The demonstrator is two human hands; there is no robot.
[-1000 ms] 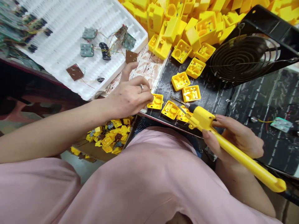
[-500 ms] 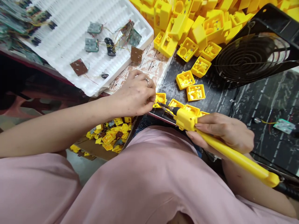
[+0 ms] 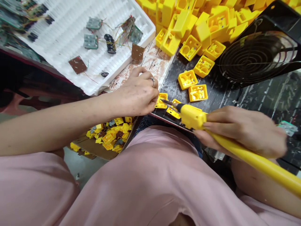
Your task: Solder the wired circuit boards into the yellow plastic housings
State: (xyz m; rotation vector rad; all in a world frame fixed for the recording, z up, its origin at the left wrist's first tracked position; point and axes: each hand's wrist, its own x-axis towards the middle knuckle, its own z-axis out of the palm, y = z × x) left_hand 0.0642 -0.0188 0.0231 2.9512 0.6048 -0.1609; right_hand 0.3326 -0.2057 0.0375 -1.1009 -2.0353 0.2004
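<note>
My left hand (image 3: 138, 94), a ring on one finger, is closed in a pinch on a small yellow plastic case (image 3: 161, 100) at the near edge of the black mat (image 3: 218, 94). My right hand (image 3: 242, 130) grips a yellow soldering iron (image 3: 195, 116) like a pen. Its metal tip points left and reaches the case beside my left fingers. The iron's long handle runs off toward the lower right. More open yellow cases (image 3: 197, 92) lie just beyond the tip.
A white ribbed tray (image 3: 70, 34) with small circuit boards and wires stands at the upper left. A heap of yellow housings (image 3: 199, 18) fills the top. A black fan (image 3: 256, 53) sits at the right. A box of yellow scraps (image 3: 110, 135) lies below the table edge.
My left hand closed its fingers onto the yellow case. My right hand brought the soldering iron left until its tip reached that case.
</note>
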